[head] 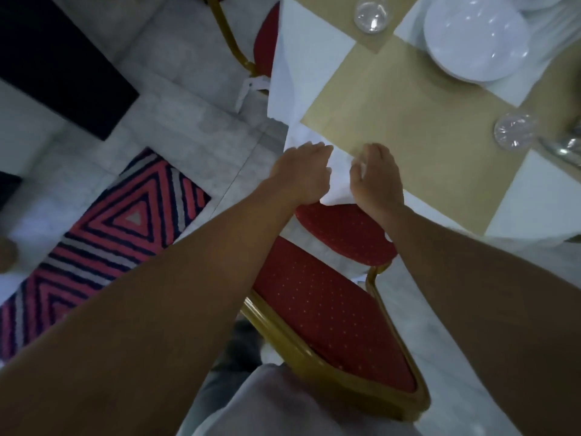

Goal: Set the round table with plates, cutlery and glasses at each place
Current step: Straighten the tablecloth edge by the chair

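- Left hand (301,174) lies palm-down on the white cloth (339,184) at the tabletop's near edge, fingers a little bent. Whether it grips the cloth cannot be told.
- Right hand (377,177) is just beside it, at the near corner of the beige overlay (408,114). Its fingers and thumb are curled and pinch a fold of cloth.
- Plates (474,39) sit in a stack further in on the tabletop, well apart from both hands.
- One glass (372,12) stands near the far left edge, and a second glass (514,132) stands right of the hands.
- Blurred metal cutlery (562,146) lies just beside the second glass.
- A red chair (330,309) with a gold frame stands under both arms, its seat tucked beneath the tabletop's edge.
- A striped rug (110,234) lies on the floor to the left.
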`<state>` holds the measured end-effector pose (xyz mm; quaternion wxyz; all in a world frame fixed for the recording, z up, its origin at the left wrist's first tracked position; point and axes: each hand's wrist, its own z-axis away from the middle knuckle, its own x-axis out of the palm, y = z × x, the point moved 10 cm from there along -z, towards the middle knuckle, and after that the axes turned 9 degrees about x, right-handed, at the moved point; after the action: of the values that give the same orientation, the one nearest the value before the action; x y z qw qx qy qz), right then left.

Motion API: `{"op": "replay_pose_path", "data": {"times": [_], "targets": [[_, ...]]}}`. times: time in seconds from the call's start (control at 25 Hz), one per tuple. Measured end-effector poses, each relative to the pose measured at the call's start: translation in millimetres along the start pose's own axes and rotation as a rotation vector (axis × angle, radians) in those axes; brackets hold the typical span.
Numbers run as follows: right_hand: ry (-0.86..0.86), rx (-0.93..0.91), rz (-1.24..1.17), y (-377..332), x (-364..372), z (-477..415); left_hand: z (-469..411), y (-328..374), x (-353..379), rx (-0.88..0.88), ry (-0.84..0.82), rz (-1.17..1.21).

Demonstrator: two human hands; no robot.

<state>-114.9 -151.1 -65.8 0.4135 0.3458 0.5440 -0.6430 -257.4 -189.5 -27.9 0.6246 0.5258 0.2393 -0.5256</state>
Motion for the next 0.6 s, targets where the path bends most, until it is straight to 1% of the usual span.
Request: {"op": "replay_pose_path", "data": {"times": [0.12,0.2,0.32,0.4,0.48,0.6], "targets": [[0.036,0.055,-0.008,-21.6,10.3,1.9,-2.5,-23.2,-14.3,0.066,-0.039,-0.005],[0.059,0.084,0.035,-35.9,11.5,-2.1,-0.2,-40.7,-27.8,0.098,-0.068,-0.006],[0.096,0.132,0.09,-63.1,10.3,-13.2,4.1,-67.7,-63.1,0.207,-0.068,-0.099],[0.109,0.217,0.025,-80.7,7.7,-23.8,2.5,-90.4,-88.3,0.236,-0.063,-0.171],[0.138,0.287,-0.074,-100.2,8.5,-27.5,-3.1,-108.0,-104.7,0.258,-0.104,-0.201],[0.17,0.363,-0.171,-114.2,12.8,-32.4,-24.4,-113.9,-118.6,0.309,-0.135,-0.232]]}}
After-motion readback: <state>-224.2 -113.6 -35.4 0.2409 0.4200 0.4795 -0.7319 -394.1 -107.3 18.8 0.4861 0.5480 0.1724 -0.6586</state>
